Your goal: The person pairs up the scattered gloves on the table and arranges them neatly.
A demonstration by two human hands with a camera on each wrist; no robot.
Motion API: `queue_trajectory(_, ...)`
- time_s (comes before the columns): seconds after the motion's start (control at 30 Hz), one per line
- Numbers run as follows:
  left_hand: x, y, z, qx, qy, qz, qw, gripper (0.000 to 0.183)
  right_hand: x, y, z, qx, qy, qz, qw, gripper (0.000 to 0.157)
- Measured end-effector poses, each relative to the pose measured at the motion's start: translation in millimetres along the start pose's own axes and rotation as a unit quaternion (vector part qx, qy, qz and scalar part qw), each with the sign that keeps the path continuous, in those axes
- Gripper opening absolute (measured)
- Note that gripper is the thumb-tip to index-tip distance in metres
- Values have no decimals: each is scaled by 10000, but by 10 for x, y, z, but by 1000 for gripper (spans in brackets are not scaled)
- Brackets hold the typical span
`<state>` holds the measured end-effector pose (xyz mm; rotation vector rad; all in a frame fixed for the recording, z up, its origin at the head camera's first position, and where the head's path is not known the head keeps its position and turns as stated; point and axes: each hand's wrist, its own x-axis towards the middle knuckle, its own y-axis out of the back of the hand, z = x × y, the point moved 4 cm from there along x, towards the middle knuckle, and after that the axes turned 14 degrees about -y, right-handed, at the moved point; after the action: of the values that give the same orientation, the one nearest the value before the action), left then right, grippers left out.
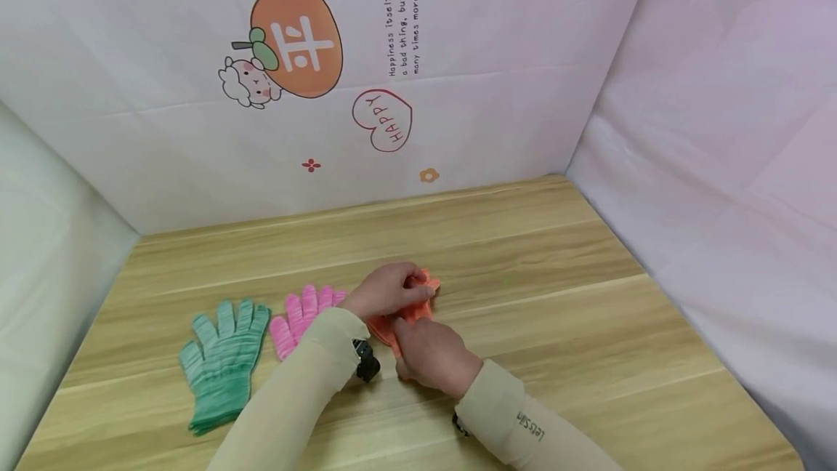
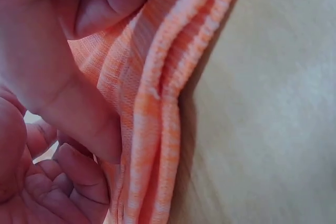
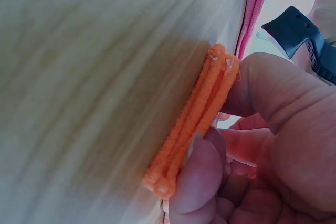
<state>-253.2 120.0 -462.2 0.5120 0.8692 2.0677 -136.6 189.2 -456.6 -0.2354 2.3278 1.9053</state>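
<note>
An orange knit glove (image 1: 417, 311) lies on the table under both hands, partly hidden by them. My left hand (image 1: 387, 291) reaches over its upper part, with curled thumb and fingers gripping the fabric near the glove's fingers. The right hand (image 1: 434, 356) pinches the cuff end. Up close in the right wrist view, the folded cuff edge (image 3: 191, 124) shows between that hand's thumb and fingers, close over the wood. In the left wrist view, the layered cuff (image 2: 152, 129) stands slightly parted, with fingers beside it.
A pink glove (image 1: 304, 315) lies left of the orange one, partly covered by the left sleeve (image 1: 307, 369). Farther left is a green glove (image 1: 225, 355), fingers pointing away. White printed cloth (image 1: 490, 107) walls the table (image 1: 556, 275) at the back and sides.
</note>
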Motion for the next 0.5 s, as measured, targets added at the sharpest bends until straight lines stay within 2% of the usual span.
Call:
queue_trajectory(0.33,-27,-13,36,57,-89,-102,9999,26,11,0,-4,45,-114,-106,9999,27)
queue_trajectory(0.5,-23,-17,51,206,-71,-84,9997,41,18,-11,9,172,-173,-113,9996,25)
